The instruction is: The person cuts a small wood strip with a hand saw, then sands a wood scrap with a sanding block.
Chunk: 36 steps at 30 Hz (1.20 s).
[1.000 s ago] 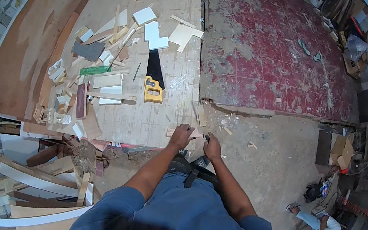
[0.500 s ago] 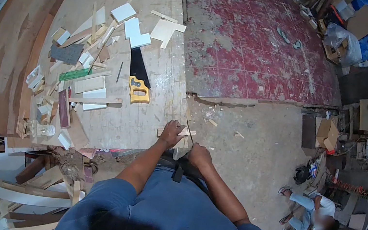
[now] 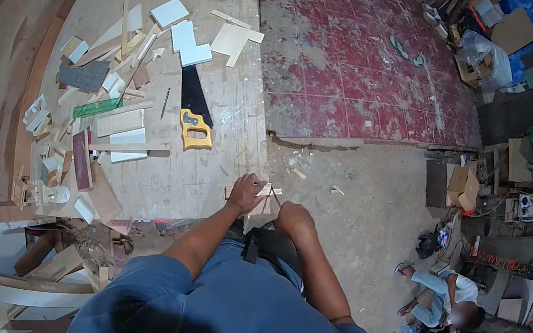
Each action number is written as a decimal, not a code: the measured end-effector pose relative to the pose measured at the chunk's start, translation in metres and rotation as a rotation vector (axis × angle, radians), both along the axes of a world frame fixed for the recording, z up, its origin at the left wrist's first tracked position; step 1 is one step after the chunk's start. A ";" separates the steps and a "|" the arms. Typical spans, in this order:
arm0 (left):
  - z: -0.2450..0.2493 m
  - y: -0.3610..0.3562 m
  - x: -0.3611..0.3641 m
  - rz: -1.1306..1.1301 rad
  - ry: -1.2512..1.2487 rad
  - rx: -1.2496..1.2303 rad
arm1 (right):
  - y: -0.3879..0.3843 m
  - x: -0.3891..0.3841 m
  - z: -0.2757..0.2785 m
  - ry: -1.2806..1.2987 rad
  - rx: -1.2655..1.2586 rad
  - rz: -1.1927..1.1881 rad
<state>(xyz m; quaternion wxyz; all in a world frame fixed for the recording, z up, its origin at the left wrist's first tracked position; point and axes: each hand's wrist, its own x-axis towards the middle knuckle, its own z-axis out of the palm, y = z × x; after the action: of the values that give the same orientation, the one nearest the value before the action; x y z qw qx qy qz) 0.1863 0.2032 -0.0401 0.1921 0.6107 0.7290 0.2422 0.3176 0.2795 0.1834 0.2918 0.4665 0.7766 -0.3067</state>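
Observation:
At the near right corner of the wooden bench, my left hand (image 3: 247, 193) presses a small piece of wood (image 3: 266, 190) down, its fingers bent over it. My right hand (image 3: 295, 221) is closed just off the bench edge. From its fist a thin dark tool (image 3: 277, 196) slants up to the wood; its handle is hidden and its exact kind does not show. A handsaw (image 3: 195, 131) with a yellow handle and black blade lies on the bench, beyond my left hand. Beside the saw is a pencil (image 3: 165, 104).
Wood offcuts (image 3: 123, 121) and white board pieces (image 3: 188, 46) litter the left of the bench (image 3: 228, 99). A green strip (image 3: 97, 107) lies among them. To the right, a person (image 3: 446, 300) sits low near a cardboard box (image 3: 464, 187). Red flooring (image 3: 349, 60) lies beyond.
The view has shifted slightly, so the bench items sit further left. My right hand has moved a little away from the bench edge, the tool still in it. My left hand stays on the wood.

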 end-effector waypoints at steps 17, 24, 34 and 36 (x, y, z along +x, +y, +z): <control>0.001 0.000 -0.002 -0.002 0.005 0.012 | 0.017 0.002 -0.114 0.118 0.022 -0.056; 0.003 0.000 0.001 -0.008 0.016 0.007 | -0.006 0.004 -0.127 0.205 0.087 -0.202; 0.002 0.004 -0.002 -0.015 -0.010 -0.002 | -0.015 0.004 -0.131 0.079 0.060 -0.182; 0.004 0.003 0.000 -0.016 -0.005 -0.023 | -0.021 0.005 -0.150 0.098 0.081 -0.272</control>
<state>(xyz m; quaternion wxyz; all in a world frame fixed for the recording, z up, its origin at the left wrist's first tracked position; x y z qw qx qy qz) 0.1859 0.2064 -0.0362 0.2028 0.6135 0.7265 0.2337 0.3230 0.2582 0.0331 0.1900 0.5634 0.7313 -0.3341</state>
